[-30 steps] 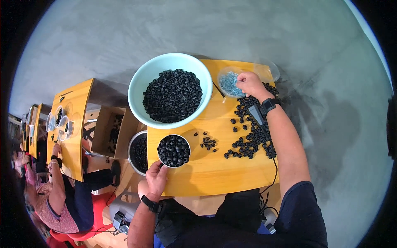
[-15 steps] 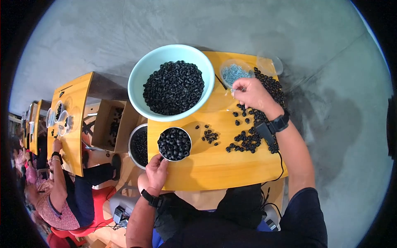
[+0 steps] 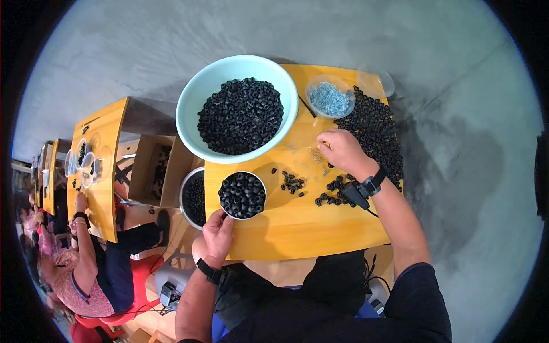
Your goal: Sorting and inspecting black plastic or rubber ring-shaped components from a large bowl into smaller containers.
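A: Head view first. What has the left hand point(image 3: 219, 233) got?

B: At six o'clock of the small metal cup point(image 3: 242, 195), its grip rests against the cup's near rim, fingers curled on the edge. The cup is full of black ring parts and sits at the left edge of the yellow worktop point(image 3: 297, 228).

A: And the right hand point(image 3: 342, 151)?

B: It lies palm down near the worktop's middle, fingers bent toward a scatter of tiny silvery bits point(image 3: 316, 154) at its nine o'clock. I cannot tell whether its narrow grip pinches anything. A black wrist strap point(image 3: 366, 188) sits behind it.

A: What lies around?

B: A big pale-blue bowl point(image 3: 194, 108) of black rings at eleven o'clock of the worktop, overhanging its corner. At twelve o'clock, a clear dish of small silver screws point(image 3: 330, 98). A pile of loose black rings point(image 3: 374, 134) runs down the three o'clock side, and a small cluster point(image 3: 293, 183) lies between the cup and the right hand.

A: Anyone else?

B: A seated person point(image 3: 86, 274) at another yellow table, far toward nine o'clock.
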`<move>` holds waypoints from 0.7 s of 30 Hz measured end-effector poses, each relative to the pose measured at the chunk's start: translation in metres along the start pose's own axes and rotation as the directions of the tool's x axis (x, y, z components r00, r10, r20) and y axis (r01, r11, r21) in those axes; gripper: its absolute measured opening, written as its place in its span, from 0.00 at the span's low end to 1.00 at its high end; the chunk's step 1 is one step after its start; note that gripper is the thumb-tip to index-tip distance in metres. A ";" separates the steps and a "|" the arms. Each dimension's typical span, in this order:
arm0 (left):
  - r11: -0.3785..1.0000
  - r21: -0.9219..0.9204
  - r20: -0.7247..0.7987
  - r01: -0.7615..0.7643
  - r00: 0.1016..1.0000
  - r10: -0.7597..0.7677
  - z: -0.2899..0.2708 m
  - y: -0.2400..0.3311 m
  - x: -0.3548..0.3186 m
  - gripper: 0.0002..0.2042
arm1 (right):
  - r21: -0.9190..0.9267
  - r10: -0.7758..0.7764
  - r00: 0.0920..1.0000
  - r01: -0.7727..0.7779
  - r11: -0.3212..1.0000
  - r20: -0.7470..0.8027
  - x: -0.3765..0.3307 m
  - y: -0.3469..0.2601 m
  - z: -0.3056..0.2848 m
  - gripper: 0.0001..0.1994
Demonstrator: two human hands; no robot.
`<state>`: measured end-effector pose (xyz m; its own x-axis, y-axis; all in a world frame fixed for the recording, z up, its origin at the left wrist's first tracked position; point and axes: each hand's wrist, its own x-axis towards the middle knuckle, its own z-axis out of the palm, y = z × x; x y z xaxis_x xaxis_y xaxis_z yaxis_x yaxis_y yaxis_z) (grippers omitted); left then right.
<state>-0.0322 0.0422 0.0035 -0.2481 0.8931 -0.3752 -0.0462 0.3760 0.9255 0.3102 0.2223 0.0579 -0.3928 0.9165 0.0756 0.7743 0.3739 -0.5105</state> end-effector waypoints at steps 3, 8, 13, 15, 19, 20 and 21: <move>0.999 -0.037 0.002 0.020 1.000 -0.020 0.001 0.001 0.000 0.10 | -0.070 -0.220 0.956 0.210 0.975 -0.195 -0.011 -0.023 0.010 0.05; 0.999 0.043 -0.016 -0.020 1.000 0.021 0.001 -0.004 0.002 0.11 | -0.138 -0.452 0.889 0.439 0.888 -0.079 -0.016 -0.050 0.030 0.06; 1.000 0.020 -0.029 -0.010 1.000 0.011 0.002 -0.001 0.001 0.11 | -0.079 -0.479 0.878 0.476 0.876 -0.018 -0.016 -0.060 0.043 0.06; 1.000 0.031 -0.020 -0.003 1.000 0.004 0.001 -0.003 0.002 0.11 | -0.085 -0.474 0.881 0.471 0.878 -0.011 -0.017 -0.061 0.043 0.05; 1.000 0.017 -0.011 0.008 1.000 -0.008 0.000 -0.001 0.002 0.11 | -0.137 -0.453 0.891 0.453 0.881 0.036 -0.024 -0.066 0.040 0.05; 1.000 0.000 0.000 -0.009 1.000 0.009 -0.001 -0.004 0.004 0.11 | -0.137 -0.456 0.889 0.457 0.879 0.035 -0.026 -0.069 0.039 0.05; 1.000 -0.017 0.011 -0.026 1.000 0.027 -0.003 -0.006 0.005 0.11 | -0.120 -0.447 0.894 0.448 0.886 0.036 -0.028 -0.073 0.038 0.05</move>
<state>-0.0363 0.0432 -0.0037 -0.2388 0.9054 -0.3511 -0.0559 0.3481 0.9358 0.2462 0.1640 0.0601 -0.7151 0.6470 0.2645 0.5698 0.7588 -0.3155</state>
